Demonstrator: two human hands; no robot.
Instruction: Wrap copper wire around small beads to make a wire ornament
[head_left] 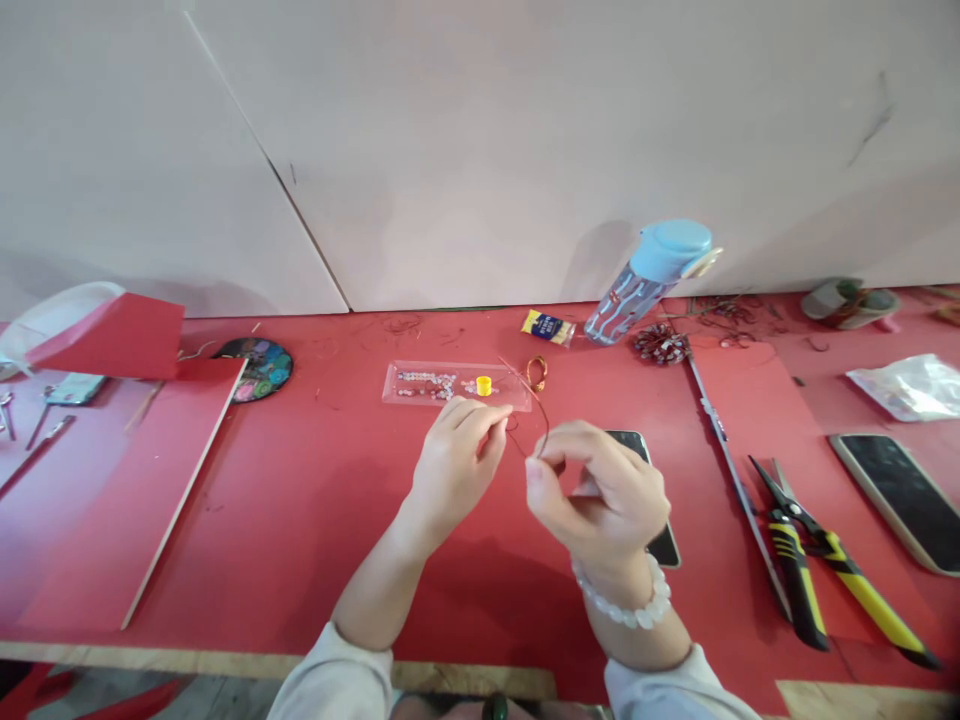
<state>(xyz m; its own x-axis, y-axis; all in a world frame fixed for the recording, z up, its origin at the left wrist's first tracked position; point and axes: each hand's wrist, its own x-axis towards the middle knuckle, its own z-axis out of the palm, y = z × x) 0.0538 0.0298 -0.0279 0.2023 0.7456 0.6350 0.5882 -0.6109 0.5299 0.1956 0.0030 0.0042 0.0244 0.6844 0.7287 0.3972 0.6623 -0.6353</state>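
Observation:
A thin dark red cord (545, 412) runs between my two hands over the red table. My left hand (459, 468) pinches one part of it between thumb and fingertips. Close by on the right, my right hand (600, 490) is closed on the cord, with a pale bead bracelet (626, 612) around the wrist. Just beyond the hands lies a clear plastic tray (390, 386) with small beads and a yellow ring-shaped piece (484, 386). A small coil of brownish cord (536, 374) rests at the tray's right end.
A blue-lidded bottle (649, 280) stands behind a yellow and blue packet (548, 328). One phone (664, 548) is partly under my right hand. Yellow-black cutters (814, 555) and another phone (900, 495) lie right. Boards (184, 495) and a round dark dish (262, 368) are left.

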